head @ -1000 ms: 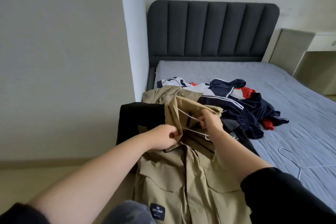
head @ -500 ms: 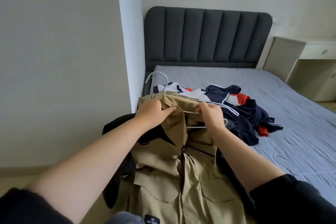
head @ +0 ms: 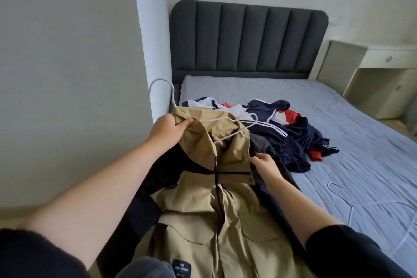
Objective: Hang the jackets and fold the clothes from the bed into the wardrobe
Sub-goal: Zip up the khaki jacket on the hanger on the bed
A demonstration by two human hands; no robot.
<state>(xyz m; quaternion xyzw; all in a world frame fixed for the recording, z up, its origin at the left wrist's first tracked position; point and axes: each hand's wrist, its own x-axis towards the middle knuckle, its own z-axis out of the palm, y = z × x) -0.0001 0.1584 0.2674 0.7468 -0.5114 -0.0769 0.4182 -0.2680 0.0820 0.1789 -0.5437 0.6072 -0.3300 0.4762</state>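
- Wall point(head: 67, 63): plain pale surface filling the left side, ending in a white corner post point(head: 151, 40)
- Left hand point(head: 168, 130): raised at the shoulder of the tan jacket, thumb and fingers pinching a fold of its fabric near the collar; black sleeve pushed up the forearm
- White hanger point(head: 225, 121): wire type, its hook point(head: 161, 88) curving up in front of the corner post, its arms lying inside the neck opening of the tan jacket, the right end showing past the collar
- Tan jacket point(head: 214, 210): lies front-up at the near left corner of the bed, collar lifted, dark zip running down the centre, a small dark label point(head: 181, 267) near the lower hem; it rests on a black garment point(head: 158, 176) that shows on both sides
- Right hand point(head: 267, 166): lower than the left, at the right edge of the jacket's collar flap, fingertips touching the fabric; whether they pinch it cannot be told
- Pile of clothes point(head: 277, 133): navy, white and red sports garments heaped just beyond the jacket, on the mattress
- Bed point(head: 338, 142): grey-blue sheet, dark padded headboard point(head: 248, 38) against the far wall
- Second white hanger point(head: 352, 205): lies flat on the sheet, right of the right forearm
- Pale bedside unit point(head: 372, 74): stands at the far right, beside the headboard
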